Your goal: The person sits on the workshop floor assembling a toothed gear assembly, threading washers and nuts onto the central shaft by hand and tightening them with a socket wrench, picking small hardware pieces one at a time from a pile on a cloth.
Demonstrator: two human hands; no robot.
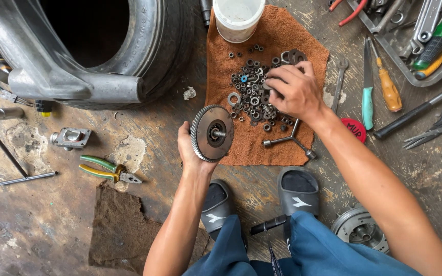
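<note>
One toothed gear wheel (212, 133) sits clasped in the left hand (190, 153); beyond it, the right hand (291, 92) pinches among loose washers (251, 94) on the orange cloth (277, 36), none fitted yet.

there is a single view, from a camera worn on the person's head, looking almost straight down past the knees and sandals at a workshop floor (52, 225), near enough that both forearms run up from the bottom edge and the hands sit mid-frame. beyond the fingers of the right hand (292, 92) the frame takes in the far end of an orange cloth (277, 36) and a white tub (237, 18), while left of the left hand (193, 151) and its fingers it reaches a tyre (149, 51). to the right of the right fingers it runs out to a tool tray (410, 66) cut by the corner; with only one camera, no part of the scene is shared with another view.
</note>
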